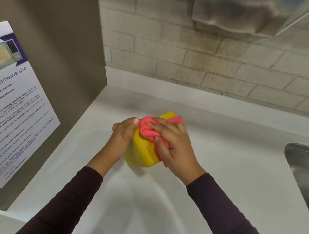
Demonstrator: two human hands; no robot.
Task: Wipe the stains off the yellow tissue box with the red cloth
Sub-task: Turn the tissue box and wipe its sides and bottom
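The yellow tissue box (142, 151) sits between both hands above the middle of the white counter (222, 152), tilted with its near end low; whether that end touches the surface cannot be told, and nothing of its contents shows. It is a smooth, rounded-cornered block with a faint orange smear on the upper face just beside the cloth. The left hand (122, 132) grips the box's left side, fingers curled round it and thumb lying along the top edge. The right hand (175, 145) holds the red cloth (147, 130) bunched under curled fingers and presses it against the top and right side of the box — soft, crumpled folds, with a strip hanging down by the wrist. Dark sleeves (64, 202) cover both forearms. At the right edge a stainless-steel sink (302, 157) is set into the counter, its basin shiny and blurred, so what lies in it is unclear. Behind runs a wall of pale, grimy brick tiles (194, 60) with a brushed-metal dispenser (237, 11) mounted high. On the left, a flat brown panel (62, 40) carries a glossy microwave-use poster (8, 101).
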